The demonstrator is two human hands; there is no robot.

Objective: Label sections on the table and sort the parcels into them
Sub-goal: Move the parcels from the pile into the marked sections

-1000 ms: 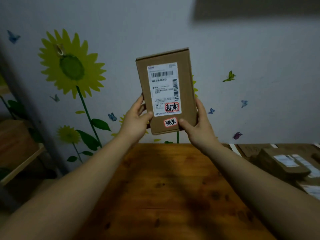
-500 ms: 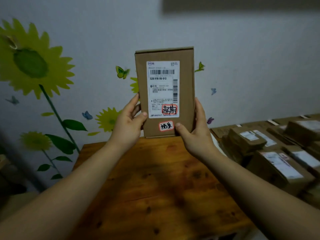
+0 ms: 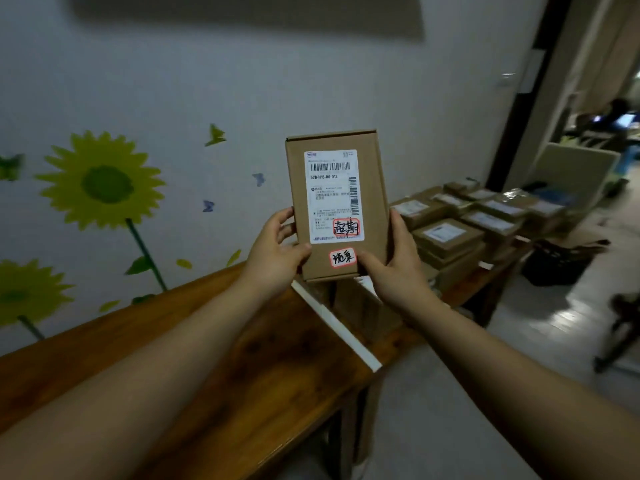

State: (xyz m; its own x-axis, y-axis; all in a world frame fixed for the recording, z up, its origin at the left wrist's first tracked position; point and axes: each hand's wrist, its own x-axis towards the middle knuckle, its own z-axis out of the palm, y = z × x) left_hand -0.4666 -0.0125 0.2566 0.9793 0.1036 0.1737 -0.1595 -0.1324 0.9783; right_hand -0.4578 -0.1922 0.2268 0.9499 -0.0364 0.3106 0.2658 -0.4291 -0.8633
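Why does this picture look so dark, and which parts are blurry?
Head view: dim light, a broad shadow high on the wall; the held parcel and its shipping label are sharp; the stacked parcels beyond are blurred; the wide lens tilts the door frame.

I see a pale wall [image 3: 311,81] filling the left and centre of the frame. Big sunflower sticker [image 3: 104,181] at left, small butterfly stickers [image 3: 258,179] near centre. Wooden table [image 3: 242,375] runs along the wall, lower left to centre right. Glossy light floor [image 3: 554,323] at lower right. Dark door frame [image 3: 540,98] at upper right, with a brighter room [image 3: 609,126] behind it. Light is dim.
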